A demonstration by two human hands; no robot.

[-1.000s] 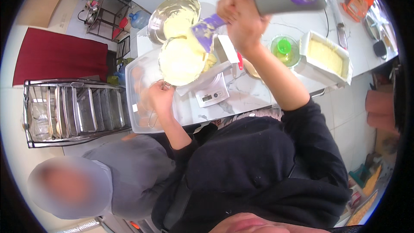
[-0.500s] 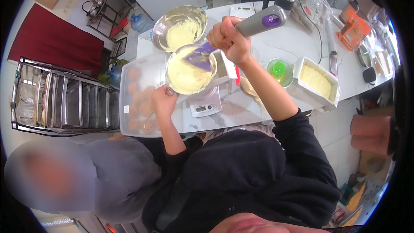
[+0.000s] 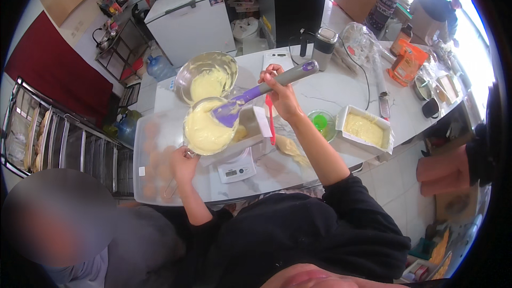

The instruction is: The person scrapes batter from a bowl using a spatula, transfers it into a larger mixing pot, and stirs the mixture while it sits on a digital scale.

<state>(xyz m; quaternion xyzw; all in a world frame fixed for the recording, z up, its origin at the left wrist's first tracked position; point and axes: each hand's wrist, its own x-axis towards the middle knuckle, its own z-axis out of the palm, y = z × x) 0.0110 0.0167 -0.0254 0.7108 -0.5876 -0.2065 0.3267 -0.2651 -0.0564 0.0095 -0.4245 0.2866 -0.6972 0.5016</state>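
Note:
My left hand (image 3: pixel 184 164) is closed on the handle of a metal pot (image 3: pixel 214 152) of thick pale-yellow batter. The pot is tilted over the near-left end of a paper-lined loaf pan (image 3: pixel 255 141), which has some batter inside. In my right hand (image 3: pixel 281 93) is a purple spatula (image 3: pixel 226 113) with a grey handle. Its broad blade rests in the pot's batter. Beneath the loaf pan, a white kitchen scale (image 3: pixel 236 170) partly shows. Behind the pot stands a larger steel bowl (image 3: pixel 184 82), batter smeared on its walls.
Left of the scale lies a clear bin (image 3: pixel 143 152) of eggs, with a person (image 3: pixel 138 240) close by. To the right are a red spatula (image 3: pixel 271 120), a glass bowl (image 3: pixel 330 132) with a green item, and a filled loaf pan (image 3: pixel 389 141). A cord (image 3: pixel 368 82) crosses the table.
My view has tilted up, showing more room behind the table. The spatula and right hand are lower, farther from my head. The pot has shifted left relative to the loaf pan, exposing more of it.

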